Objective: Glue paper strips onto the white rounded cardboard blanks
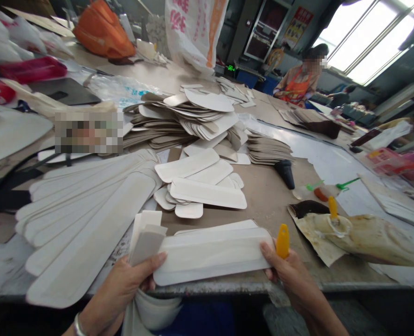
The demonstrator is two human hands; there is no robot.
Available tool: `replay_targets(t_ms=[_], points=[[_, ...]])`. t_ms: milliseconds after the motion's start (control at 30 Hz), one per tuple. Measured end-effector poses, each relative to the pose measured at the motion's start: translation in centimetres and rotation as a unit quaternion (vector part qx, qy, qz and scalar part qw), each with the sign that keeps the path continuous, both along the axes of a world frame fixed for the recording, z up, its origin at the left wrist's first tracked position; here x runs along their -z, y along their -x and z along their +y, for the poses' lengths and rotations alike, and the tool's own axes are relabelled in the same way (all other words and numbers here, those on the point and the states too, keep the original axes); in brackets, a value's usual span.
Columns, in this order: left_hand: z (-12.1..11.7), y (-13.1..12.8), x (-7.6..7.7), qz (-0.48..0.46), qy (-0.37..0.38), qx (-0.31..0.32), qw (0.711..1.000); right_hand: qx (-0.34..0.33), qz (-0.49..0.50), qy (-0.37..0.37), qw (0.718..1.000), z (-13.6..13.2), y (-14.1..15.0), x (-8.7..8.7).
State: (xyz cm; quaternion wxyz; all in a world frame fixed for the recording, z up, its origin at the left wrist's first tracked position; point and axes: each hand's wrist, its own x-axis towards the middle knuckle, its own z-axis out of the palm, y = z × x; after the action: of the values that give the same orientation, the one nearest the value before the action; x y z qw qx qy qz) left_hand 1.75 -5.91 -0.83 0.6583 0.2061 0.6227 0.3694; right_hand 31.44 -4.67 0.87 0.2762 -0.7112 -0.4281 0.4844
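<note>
My left hand (121,282) is closed around a bundle of white strips (147,235). Its thumb also pinches the left end of a long white panel (214,256) with rounded corners. At the panel's other end, my right hand (294,270) grips the edge between thumb and fingers. A yellow handle (282,240) sticks up from that same hand; the tool's working end is hidden. The panel is held near the table's front edge, and another white piece (224,227) shows just behind it. Curved white pieces (158,310) hang below my left hand.
Long white panels (88,233) lie fanned out at left. Loose panels (207,191) and tall stacks (189,116) fill the middle. To the right are a glue-stained container (375,233) with a yellow handle and a black cone (285,173). A person (300,79) in an orange apron works farther back.
</note>
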Motion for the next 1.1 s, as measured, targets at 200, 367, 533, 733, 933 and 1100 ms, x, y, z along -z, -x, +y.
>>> replay_targets(t_ms=[200,367,533,733,933,1100], points=[[0.3,0.3,-0.2,-0.064,0.028,-0.038,0.997,0.012,0.127,0.001,0.992,0.1,1.0,-1.2],[0.1,0.4,0.2,-0.019,0.030,-0.023,0.999,0.002,0.096,-0.012,0.995,0.2,0.8,-0.6],[0.1,0.2,0.7,0.044,0.025,-0.039,0.998,-0.009,0.060,-0.015,0.998,0.1,0.5,-0.2],[0.4,0.1,1.3,0.104,0.028,-0.012,0.994,-0.004,0.055,-0.012,0.998,0.2,0.4,0.0],[0.4,-0.2,0.1,0.097,0.010,-0.022,0.995,-0.006,0.047,-0.001,0.999,0.2,0.3,0.0],[0.6,-0.4,-0.7,0.024,0.002,-0.022,0.999,0.024,0.030,0.009,0.999,0.1,0.5,0.0]])
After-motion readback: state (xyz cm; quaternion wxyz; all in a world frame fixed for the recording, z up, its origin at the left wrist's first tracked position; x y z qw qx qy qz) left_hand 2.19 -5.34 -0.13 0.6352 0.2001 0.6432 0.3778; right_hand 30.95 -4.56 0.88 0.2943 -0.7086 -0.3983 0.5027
